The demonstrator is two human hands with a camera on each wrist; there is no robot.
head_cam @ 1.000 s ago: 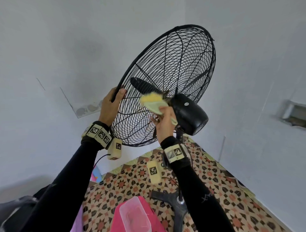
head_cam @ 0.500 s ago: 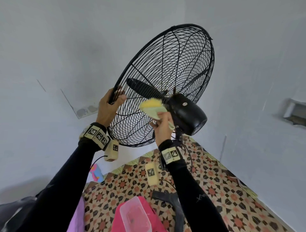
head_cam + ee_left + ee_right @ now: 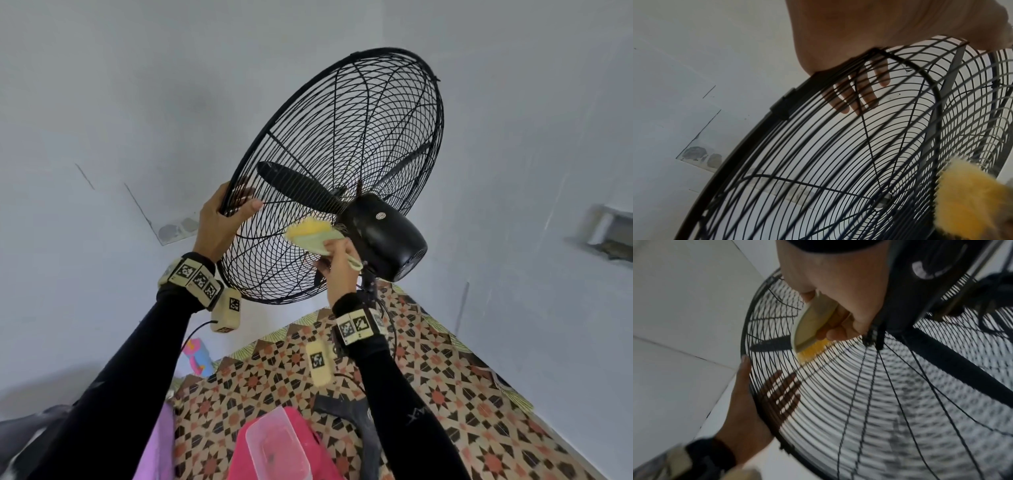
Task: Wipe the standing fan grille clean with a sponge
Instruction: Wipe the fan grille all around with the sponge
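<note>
Left hand (image 3: 219, 222) clasps your rear grille (image 3: 376, 113) rim for steadiness; right hand (image 3: 337, 263) pinches the sponge (image 3: 310, 233) against wires.

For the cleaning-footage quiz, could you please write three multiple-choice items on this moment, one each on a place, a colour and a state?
1. Where is the sponge?
A. On the rear grille beside the motor housing
B. In the pink tub on the floor
C. On the top rim of the grille

2. What colour is the fan grille?
A. White
B. Black
C. Silver

3. How is the left hand placed?
A. Hanging free, touching nothing
B. Around the fan's stand pole
C. On the grille rim, fingers on the far face, thumb on the near face

Key:
1 A: the right hand holds the sponge on the wires next to the motor housing.
2 B: the fan grille wires are black against the pale wall.
3 C: the left hand grips the rim, and its fingers show through the wires.
</note>
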